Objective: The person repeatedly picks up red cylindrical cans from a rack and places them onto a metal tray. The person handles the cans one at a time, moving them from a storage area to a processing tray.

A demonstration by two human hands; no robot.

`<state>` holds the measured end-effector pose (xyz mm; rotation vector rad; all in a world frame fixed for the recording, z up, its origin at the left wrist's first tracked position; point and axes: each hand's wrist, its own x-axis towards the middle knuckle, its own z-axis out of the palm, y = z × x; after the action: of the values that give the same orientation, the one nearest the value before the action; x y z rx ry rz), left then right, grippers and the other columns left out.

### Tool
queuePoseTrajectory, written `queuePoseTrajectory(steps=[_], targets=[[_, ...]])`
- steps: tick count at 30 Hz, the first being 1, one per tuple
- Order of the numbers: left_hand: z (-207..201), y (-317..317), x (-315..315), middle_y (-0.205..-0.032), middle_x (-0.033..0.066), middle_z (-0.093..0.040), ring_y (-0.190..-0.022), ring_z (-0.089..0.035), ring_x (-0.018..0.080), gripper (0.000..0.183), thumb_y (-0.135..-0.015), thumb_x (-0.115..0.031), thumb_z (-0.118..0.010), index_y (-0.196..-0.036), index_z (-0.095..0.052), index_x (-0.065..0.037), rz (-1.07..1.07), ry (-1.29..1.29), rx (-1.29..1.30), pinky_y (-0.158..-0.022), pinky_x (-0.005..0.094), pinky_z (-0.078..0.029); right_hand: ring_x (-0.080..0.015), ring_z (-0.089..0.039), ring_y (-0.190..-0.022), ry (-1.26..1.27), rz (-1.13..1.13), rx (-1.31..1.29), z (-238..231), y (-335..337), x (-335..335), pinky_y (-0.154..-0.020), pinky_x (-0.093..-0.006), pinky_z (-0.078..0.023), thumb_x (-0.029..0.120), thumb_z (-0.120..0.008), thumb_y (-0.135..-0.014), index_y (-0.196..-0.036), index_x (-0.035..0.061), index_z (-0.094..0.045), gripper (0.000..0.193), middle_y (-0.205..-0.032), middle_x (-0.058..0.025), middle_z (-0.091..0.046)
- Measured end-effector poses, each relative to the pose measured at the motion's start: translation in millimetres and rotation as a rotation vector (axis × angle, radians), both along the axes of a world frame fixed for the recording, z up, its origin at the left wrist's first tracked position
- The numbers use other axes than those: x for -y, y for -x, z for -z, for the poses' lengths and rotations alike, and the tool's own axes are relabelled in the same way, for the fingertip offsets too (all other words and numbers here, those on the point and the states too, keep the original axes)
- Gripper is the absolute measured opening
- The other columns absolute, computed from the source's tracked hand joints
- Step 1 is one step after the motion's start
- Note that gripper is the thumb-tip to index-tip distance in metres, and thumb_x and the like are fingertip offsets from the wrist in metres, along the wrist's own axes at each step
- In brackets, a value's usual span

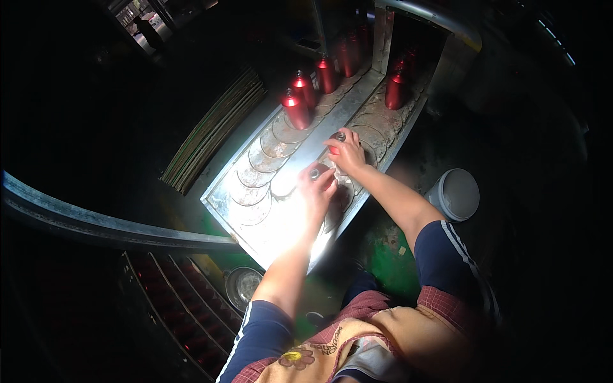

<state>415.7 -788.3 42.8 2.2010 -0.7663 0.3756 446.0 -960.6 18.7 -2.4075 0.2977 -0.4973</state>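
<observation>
My right hand (348,154) is closed around a red metal bottle (334,149), its narrow grey neck showing above the fingers. Just nearer to me, my left hand (317,196) grips a second bottle (315,172); mostly its neck and shoulder show, and glare washes out the rest. Both bottles are over the right lane of a metal conveyor (348,105) made of overlapping round plates. Farther along that lane one red bottle (395,90) stands upright. On the left lane several more stand in a row, the nearest red bottle (296,111) close to the bend of plates.
A metal housing (440,29) spans the conveyor's far end. Bundled long strips (214,131) lie to the left. A white bucket (458,195) stands on the right, and a metal basin (242,287) below the near corner. Racks with red items (182,313) fill the lower left.
</observation>
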Motion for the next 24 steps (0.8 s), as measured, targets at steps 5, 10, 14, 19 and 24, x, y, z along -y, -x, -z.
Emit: queuePoseTrajectory(steps=[5,10,14,19,24], targets=[[9.9,-9.7,48.6,-0.144,0.0139,-0.046,-0.127,-0.043,0.0366,0.041,-0.068,-0.011,-0.082,-0.106,-0.077,-0.025,0.008,-0.044,-0.049,-0.106,0.0445,-0.040,-0.0385,-0.037,-0.131,0.168,0.110,0.119,-7.3,-8.7,47.8,-0.107,-0.0460,-0.040,0.025,-0.079,-0.075,-0.123,0.0332,-0.067,0.050,-0.145,-0.0187,-0.039],[2.8,42.3,-83.3,-0.136,0.0174,-0.053,-0.126,-0.049,0.0319,0.032,-0.077,-0.007,-0.077,-0.108,-0.076,-0.011,0.074,0.305,-0.215,-0.106,0.0413,-0.038,-0.0223,-0.059,-0.097,-0.215,-0.013,0.713,-48.8,48.1,-5.1,-0.086,-0.0314,-0.050,-0.007,-0.064,-0.081,-0.108,0.0098,-0.073,0.032,-0.122,-0.0122,-0.054],[20.2,170.1,-276.6,-0.107,0.0069,-0.064,-0.091,-0.063,0.0137,0.016,-0.091,-0.002,-0.066,-0.105,-0.072,-0.001,-0.230,0.522,-0.649,-0.081,0.0260,-0.051,-0.0200,-0.058,-0.086,-0.541,-0.376,0.538,-45.0,144.7,-199.5,-0.076,-0.0281,-0.048,-0.014,-0.062,-0.077,-0.090,0.0021,-0.067,0.021,-0.093,-0.0086,-0.059],[31.5,412.9,-546.1,-0.105,0.0039,-0.064,-0.088,-0.064,0.0097,0.018,-0.095,-0.005,-0.062,-0.111,-0.070,0.000,-0.685,0.866,-0.627,-0.072,0.0226,-0.053,-0.0124,-0.058,-0.090,-0.739,-1.041,0.083,-32.3,312.6,-539.0,-0.072,-0.0209,-0.048,-0.010,-0.060,-0.084,-0.100,0.0009,-0.070,0.022,-0.104,-0.0067,-0.057],[4.5,658.3,-789.8,-0.106,0.0013,-0.062,-0.091,-0.062,0.0091,0.019,-0.095,-0.007,-0.062,-0.112,-0.067,-0.002,-1.182,1.019,-0.111,-0.074,0.0229,-0.052,-0.0148,-0.060,-0.101,-0.583,-1.516,-0.155,-71.6,465.3,-815.8,-0.078,-0.0237,-0.051,-0.006,-0.064,-0.086,-0.113,0.0051,-0.069,0.030,-0.116,-0.0076,-0.056]])
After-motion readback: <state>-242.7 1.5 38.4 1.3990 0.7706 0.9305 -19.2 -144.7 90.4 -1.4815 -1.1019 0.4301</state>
